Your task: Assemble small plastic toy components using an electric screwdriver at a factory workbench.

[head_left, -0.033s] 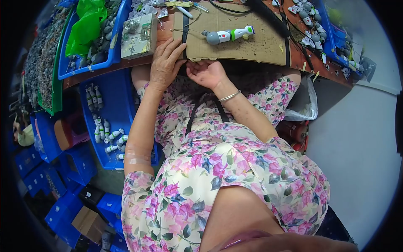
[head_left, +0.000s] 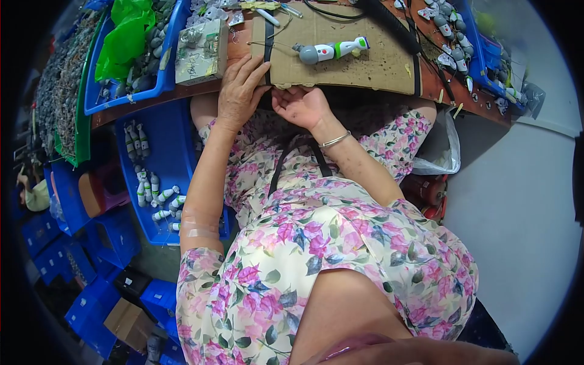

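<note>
A crowded workbench (head_left: 182, 91) runs across the top of the view, its near edge right over the person's lap, with blue bins stacked on the floor to the left.

The left hand (head_left: 238, 91) lies flat, fingers spread and relaxed, gripping nothing; its fingertips rest on the near left corner of a brown cardboard sheet (head_left: 365, 64) and its black strap. The right hand (head_left: 302, 106) sits just beside it, below the cardboard's near edge, palm turned up and fingers curled inward; whether they pinch something small cannot be told.

Beyond the fingertips, well apart from both hands, a small white, green and grey toy figure (head_left: 331, 51) lies on its side on the cardboard, looking assembled. Left of the left hand's fingers stands a small grey box (head_left: 201, 52). Further left and below, a blue tray (head_left: 164, 140) holds a scatter of similar white pieces, so by my reading one piece is done and many wait.

Room is tight: the bench edge presses on the wrists, and a black cable (head_left: 395, 30) crosses beyond; the cardboard's middle is the freest ground
</note>
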`<action>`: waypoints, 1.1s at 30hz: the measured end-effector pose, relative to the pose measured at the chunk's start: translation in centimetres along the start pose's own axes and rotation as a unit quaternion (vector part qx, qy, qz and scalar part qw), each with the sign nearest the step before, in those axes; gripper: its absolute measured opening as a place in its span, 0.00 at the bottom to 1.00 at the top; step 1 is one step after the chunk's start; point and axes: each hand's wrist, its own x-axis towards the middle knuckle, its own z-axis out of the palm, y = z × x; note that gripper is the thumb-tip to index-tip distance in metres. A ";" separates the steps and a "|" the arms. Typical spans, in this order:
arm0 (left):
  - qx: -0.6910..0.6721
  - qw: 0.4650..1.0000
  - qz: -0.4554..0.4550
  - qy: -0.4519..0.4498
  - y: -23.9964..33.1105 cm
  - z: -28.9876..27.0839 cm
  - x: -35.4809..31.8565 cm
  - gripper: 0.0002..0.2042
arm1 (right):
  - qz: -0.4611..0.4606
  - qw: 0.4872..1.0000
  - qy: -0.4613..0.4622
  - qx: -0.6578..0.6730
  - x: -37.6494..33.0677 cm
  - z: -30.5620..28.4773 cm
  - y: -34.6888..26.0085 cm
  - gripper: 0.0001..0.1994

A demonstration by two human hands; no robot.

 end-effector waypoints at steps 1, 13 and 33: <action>0.000 1.000 0.001 0.000 0.0 0.0 0.1 0.26 | -0.004 0.999 -0.027 0.017 -1.0 0.5 -0.2 0.17; -0.014 1.000 -0.002 -0.009 0.6 -0.1 0.8 0.25 | -0.012 1.000 -0.007 0.019 -1.5 -0.1 -1.0 0.19; -0.055 0.998 -0.020 -0.004 2.0 -0.4 1.6 0.23 | -0.105 0.994 0.024 0.015 -1.3 -1.8 -2.1 0.13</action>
